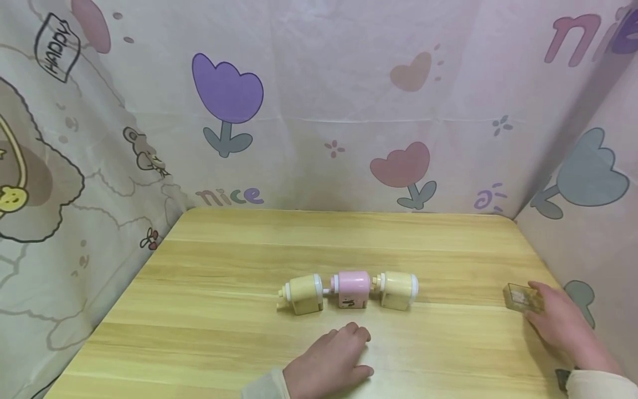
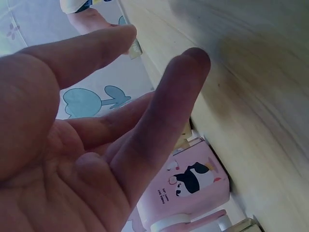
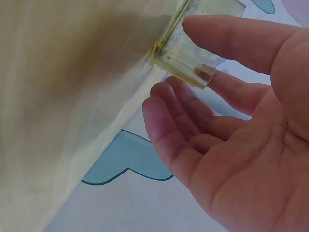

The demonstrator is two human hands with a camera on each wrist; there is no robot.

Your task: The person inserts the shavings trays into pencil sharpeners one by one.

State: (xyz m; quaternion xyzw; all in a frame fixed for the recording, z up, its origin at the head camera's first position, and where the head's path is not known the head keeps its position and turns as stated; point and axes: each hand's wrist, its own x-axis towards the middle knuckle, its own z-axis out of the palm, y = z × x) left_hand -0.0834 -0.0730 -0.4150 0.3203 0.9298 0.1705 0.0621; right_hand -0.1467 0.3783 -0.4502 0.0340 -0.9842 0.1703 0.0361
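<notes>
Near the table's right edge my right hand (image 1: 563, 321) pinches a small clear yellowish box (image 1: 520, 297) between thumb and fingers. In the right wrist view, the thumb lies across the near face of the box (image 3: 203, 41), and a finger shows behind it. My left hand (image 1: 331, 360) hovers low over the front middle of the table, fingers loosely bent and holding nothing. Just beyond it is a pink crank pencil sharpener (image 1: 353, 289); its panda picture (image 2: 195, 179) shows in the left wrist view.
A yellow sharpener (image 1: 305, 293) stands left of the pink one, and another yellow sharpener (image 1: 399, 289) stands to its right, all in one row. Printed cloth (image 1: 319, 83) hangs behind and on both sides of the wooden table (image 1: 224, 244).
</notes>
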